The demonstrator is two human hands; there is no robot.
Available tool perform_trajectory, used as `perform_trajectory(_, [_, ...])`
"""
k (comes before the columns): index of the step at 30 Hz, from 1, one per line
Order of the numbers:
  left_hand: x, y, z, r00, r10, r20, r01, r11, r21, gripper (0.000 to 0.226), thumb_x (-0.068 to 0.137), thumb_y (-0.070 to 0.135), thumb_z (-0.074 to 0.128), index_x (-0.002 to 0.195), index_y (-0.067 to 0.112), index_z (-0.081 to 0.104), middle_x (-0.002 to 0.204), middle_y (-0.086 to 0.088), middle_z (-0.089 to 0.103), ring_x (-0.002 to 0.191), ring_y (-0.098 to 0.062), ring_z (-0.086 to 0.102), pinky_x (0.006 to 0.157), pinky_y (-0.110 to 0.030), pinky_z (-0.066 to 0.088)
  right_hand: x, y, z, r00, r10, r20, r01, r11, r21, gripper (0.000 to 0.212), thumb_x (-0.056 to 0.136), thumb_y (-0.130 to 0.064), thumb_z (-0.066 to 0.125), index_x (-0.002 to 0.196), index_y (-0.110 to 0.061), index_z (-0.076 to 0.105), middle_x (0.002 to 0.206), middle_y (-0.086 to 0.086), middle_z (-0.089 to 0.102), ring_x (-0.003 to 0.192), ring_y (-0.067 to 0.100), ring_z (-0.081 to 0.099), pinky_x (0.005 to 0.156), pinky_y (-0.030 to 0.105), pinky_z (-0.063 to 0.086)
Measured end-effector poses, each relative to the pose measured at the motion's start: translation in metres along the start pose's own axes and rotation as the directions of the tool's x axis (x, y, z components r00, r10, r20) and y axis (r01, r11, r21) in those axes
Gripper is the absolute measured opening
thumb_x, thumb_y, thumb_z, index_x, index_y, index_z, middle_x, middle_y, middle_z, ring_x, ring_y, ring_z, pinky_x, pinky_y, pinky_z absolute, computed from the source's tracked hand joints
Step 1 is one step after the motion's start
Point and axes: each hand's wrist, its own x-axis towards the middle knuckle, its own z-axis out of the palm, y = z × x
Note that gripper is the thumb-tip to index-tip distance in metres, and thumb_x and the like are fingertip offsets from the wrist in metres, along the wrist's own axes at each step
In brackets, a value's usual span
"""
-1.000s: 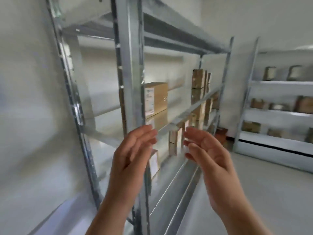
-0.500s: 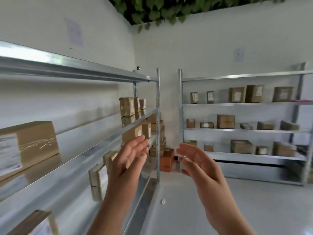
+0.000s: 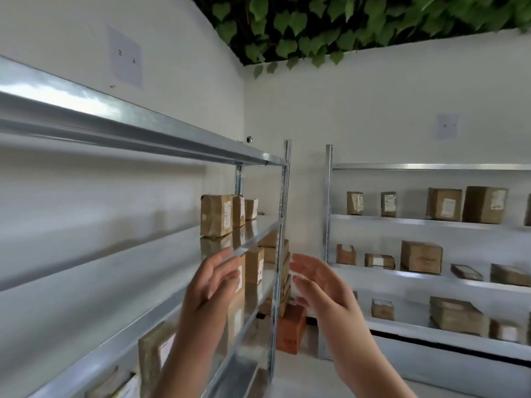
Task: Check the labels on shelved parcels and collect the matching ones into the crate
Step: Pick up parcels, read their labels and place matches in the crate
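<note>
Holding left hand (image 3: 212,285) and right hand (image 3: 321,285) up empty, fingers spread wide, likely readying to lift parcels (image 3: 216,215) standing labels-out on the shelf (image 3: 264,231) at twelve o'clock.

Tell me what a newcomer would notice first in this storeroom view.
The left hand and right hand hover open and empty mid-frame, palms facing each other. Behind them, brown parcels sit on a metal rack along the left wall, with more on a second rack at the back wall. Green leaves cover the ceiling, and an orange crate stands on the floor in the corner.
</note>
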Motion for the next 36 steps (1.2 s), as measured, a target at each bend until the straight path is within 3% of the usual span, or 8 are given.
perform_trajectory(4, [0.091, -0.051, 0.028, 1.000, -0.022, -0.012, 0.022, 1.000, -0.011, 0.033, 0.101, 0.019, 0.062, 0.126, 0.041, 0.064, 0.119, 0.028, 0.071, 0.114, 0.010, 0.063, 0.101, -0.024, 0.048, 0.099, 0.035, 0.014, 0.999, 0.043, 0.004, -0.043, 0.999, 0.024, 0.024, 0.104, -0.024, 0.062, 0.118, -0.041, 0.068, 0.108, -0.030, 0.074, 0.109, -0.002, 0.069, 0.091, 0.021, 0.054])
perform_trajectory(11, [0.209, -0.143, 0.076, 0.996, -0.088, 0.006, 0.088, 0.996, -0.007, 0.032, 0.101, 0.020, 0.063, 0.126, 0.040, 0.065, 0.118, 0.027, 0.071, 0.107, 0.014, 0.064, 0.095, -0.019, 0.048, 0.238, 0.115, -0.008, 0.997, 0.070, -0.033, -0.067, 0.995, 0.079, 0.025, 0.105, -0.019, 0.060, 0.117, -0.037, 0.071, 0.107, -0.024, 0.076, 0.100, -0.008, 0.069, 0.103, 0.035, 0.054])
perform_trajectory(16, [0.295, -0.210, 0.115, 0.997, -0.063, 0.043, 0.058, 0.994, 0.093, 0.038, 0.098, 0.031, 0.068, 0.132, 0.045, 0.058, 0.136, 0.019, 0.063, 0.123, 0.007, 0.058, 0.098, -0.020, 0.047, 0.348, 0.182, -0.002, 0.995, 0.060, 0.085, -0.070, 0.991, 0.116, 0.025, 0.104, -0.019, 0.061, 0.123, -0.033, 0.070, 0.113, -0.017, 0.077, 0.111, 0.004, 0.071, 0.106, 0.037, 0.054])
perform_trajectory(18, [0.330, -0.228, 0.122, 0.998, -0.053, -0.018, 0.055, 0.990, 0.128, 0.039, 0.095, 0.037, 0.070, 0.130, 0.048, 0.058, 0.136, 0.020, 0.063, 0.122, 0.007, 0.059, 0.102, -0.024, 0.048, 0.392, 0.201, -0.002, 0.990, 0.055, 0.132, -0.074, 0.987, 0.140, 0.025, 0.104, -0.021, 0.062, 0.122, -0.036, 0.070, 0.115, -0.017, 0.076, 0.114, 0.007, 0.070, 0.105, 0.034, 0.054])
perform_trajectory(22, [0.403, -0.252, 0.141, 0.981, -0.025, -0.191, 0.067, 0.974, 0.216, 0.038, 0.100, 0.026, 0.065, 0.133, 0.041, 0.056, 0.134, 0.020, 0.062, 0.108, 0.019, 0.059, 0.088, -0.012, 0.047, 0.486, 0.238, -0.013, 0.956, 0.041, 0.291, -0.082, 0.988, 0.131, 0.028, 0.104, -0.022, 0.060, 0.126, -0.037, 0.067, 0.119, -0.017, 0.072, 0.116, 0.006, 0.066, 0.102, 0.031, 0.052])
perform_trajectory(28, [0.467, -0.272, 0.132, 0.900, 0.040, -0.433, 0.132, 0.923, 0.360, 0.042, 0.093, 0.029, 0.073, 0.125, 0.051, 0.056, 0.135, 0.018, 0.060, 0.127, -0.004, 0.056, 0.108, -0.040, 0.050, 0.601, 0.273, 0.012, 0.884, 0.008, 0.468, -0.100, 0.980, 0.173, 0.034, 0.106, -0.019, 0.057, 0.134, -0.038, 0.061, 0.120, -0.017, 0.070, 0.115, 0.005, 0.064, 0.105, 0.036, 0.051])
perform_trajectory(32, [0.489, -0.278, 0.096, 0.860, 0.080, -0.504, 0.215, 0.839, 0.500, 0.050, 0.093, 0.016, 0.074, 0.125, 0.047, 0.052, 0.128, 0.027, 0.059, 0.113, 0.016, 0.055, 0.093, -0.011, 0.047, 0.653, 0.295, 0.060, 0.834, 0.011, 0.552, -0.139, 0.972, 0.190, 0.038, 0.103, -0.019, 0.059, 0.136, -0.037, 0.058, 0.130, -0.008, 0.065, 0.120, 0.012, 0.060, 0.110, 0.038, 0.046])
perform_trajectory(36, [0.513, -0.290, 0.061, 0.788, 0.042, -0.614, 0.393, 0.733, 0.555, 0.080, 0.090, 0.019, 0.077, 0.152, 0.037, 0.030, 0.146, 0.009, 0.041, 0.135, -0.010, 0.040, 0.101, -0.028, 0.037, 0.692, 0.322, 0.115, 0.763, 0.047, 0.645, -0.202, 0.965, 0.169, 0.063, 0.102, -0.027, 0.064, 0.158, -0.036, 0.039, 0.146, -0.007, 0.056, 0.133, 0.019, 0.054, 0.114, 0.045, 0.044])
